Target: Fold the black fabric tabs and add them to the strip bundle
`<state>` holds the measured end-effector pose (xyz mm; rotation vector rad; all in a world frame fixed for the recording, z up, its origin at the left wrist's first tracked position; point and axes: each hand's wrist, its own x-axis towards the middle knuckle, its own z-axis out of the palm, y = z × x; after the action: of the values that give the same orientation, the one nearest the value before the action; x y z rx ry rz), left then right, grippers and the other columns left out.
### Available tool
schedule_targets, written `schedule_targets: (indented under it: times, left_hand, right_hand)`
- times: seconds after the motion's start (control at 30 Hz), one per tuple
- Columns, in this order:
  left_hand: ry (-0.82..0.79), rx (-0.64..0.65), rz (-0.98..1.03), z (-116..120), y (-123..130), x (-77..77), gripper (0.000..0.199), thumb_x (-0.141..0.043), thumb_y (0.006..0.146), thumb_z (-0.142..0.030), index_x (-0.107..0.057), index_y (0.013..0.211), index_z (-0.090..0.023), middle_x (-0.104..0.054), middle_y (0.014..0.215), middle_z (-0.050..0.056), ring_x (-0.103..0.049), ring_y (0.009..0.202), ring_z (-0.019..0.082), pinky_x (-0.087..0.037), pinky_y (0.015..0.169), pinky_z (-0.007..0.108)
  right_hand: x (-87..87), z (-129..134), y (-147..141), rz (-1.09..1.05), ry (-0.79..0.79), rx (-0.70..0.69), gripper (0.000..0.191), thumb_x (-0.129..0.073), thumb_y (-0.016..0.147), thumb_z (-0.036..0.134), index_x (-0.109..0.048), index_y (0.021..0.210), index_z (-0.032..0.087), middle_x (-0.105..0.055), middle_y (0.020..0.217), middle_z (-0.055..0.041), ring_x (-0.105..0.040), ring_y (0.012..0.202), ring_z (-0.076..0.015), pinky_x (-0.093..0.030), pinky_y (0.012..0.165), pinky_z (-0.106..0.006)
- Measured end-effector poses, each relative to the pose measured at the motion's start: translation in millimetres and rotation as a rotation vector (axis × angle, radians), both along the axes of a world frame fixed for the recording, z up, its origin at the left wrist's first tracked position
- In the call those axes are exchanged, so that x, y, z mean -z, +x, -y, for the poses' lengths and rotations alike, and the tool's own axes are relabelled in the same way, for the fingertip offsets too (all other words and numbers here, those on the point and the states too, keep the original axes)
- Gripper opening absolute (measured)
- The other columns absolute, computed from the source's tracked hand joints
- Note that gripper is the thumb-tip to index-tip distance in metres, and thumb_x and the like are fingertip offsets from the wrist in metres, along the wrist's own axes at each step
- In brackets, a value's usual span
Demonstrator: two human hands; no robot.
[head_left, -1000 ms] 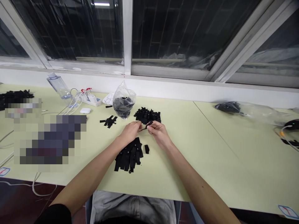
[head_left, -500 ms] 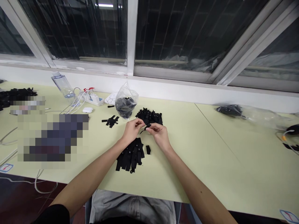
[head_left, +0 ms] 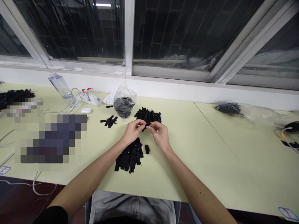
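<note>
Between my two hands, just in front of the far pile of black strips (head_left: 149, 114), is a small black strip (head_left: 146, 125). My left hand (head_left: 133, 130) pinches its left end, and my right hand (head_left: 160, 133) pinches the right end. Nearer to me lies a fanned pile of black strips (head_left: 130, 157), some with small white marks. One short black piece (head_left: 147, 149) lies alone to the right of that pile. Several loose black strips (head_left: 109, 121) are scattered left of my hands.
Behind my hands stands a clear plastic bag (head_left: 125, 104) with black pieces inside. A bottle (head_left: 61, 87), a power strip (head_left: 94, 100) with cables and a white case (head_left: 86, 110) are at the back left. Another plastic bag (head_left: 254, 113) lies at the right.
Both hands have come closer together, and the strip, whose end hung out to the left before, is now mostly covered by the fingers. The view has shifted slightly.
</note>
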<state>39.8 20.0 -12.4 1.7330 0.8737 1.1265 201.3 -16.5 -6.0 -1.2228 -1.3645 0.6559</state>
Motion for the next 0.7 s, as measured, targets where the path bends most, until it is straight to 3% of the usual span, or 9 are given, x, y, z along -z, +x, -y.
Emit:
schedule_targets:
  times: [0.37, 0.7]
  left_hand:
    - [-0.007, -0.021, 0.005, 2.9, 1.7, -0.6, 0.017, -0.057, 0.088, -0.026, -0.068, 0.096, -0.016, -0.07, 0.097, 0.007, -0.064, 0.087, 0.017, -0.053, 0.08, 0.029]
    - [-0.02, -0.012, 0.028, 3.9, 1.7, -1.1, 0.017, -0.06, 0.088, -0.027, -0.069, 0.097, -0.015, -0.07, 0.098, 0.008, -0.065, 0.09, 0.018, -0.053, 0.083, 0.03]
  right_hand:
    - [-2.5, 5.7, -4.6, 0.215, 0.051, 0.117, 0.016, -0.062, 0.085, 0.034, -0.071, 0.084, 0.021, -0.071, 0.078, -0.0044, -0.058, 0.066, -0.0199, -0.044, 0.064, -0.033]
    - [-1.7, 7.4, -4.6, 0.247, 0.039, 0.146, 0.014, -0.062, 0.086, 0.033, -0.069, 0.089, 0.021, -0.072, 0.085, -0.0041, -0.06, 0.067, -0.0196, -0.045, 0.065, -0.033]
